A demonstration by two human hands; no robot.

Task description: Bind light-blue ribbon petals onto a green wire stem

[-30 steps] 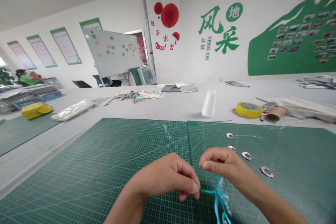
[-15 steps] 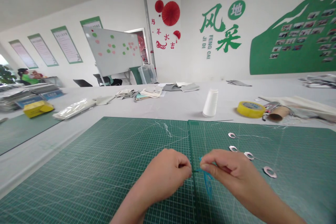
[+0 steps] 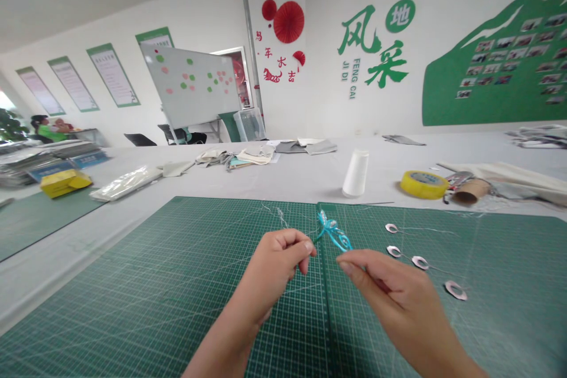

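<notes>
Between my hands, above the green cutting mats (image 3: 221, 260), a blue looped ornament (image 3: 333, 232) with small pale parts is held up. My left hand (image 3: 283, 257) pinches its dark green stem at the left end. The fingertips of my right hand (image 3: 381, 283) close on the blue loop at its lower right. To the right lie several pale rings, one a pinkish-white ring (image 3: 456, 290), some with thin threads trailing from them.
A white thread cone (image 3: 355, 173) stands behind the mats. Right of it are a yellow tape roll (image 3: 424, 184) and a cardboard tube (image 3: 471, 192). A yellow box (image 3: 65, 183) and a clear plastic packet (image 3: 127, 183) lie left. Far left, a person sits.
Both hands have shifted, the left one up and slightly left. The blue ornament has swung from hanging below my right fingers to lying raised between the hands.
</notes>
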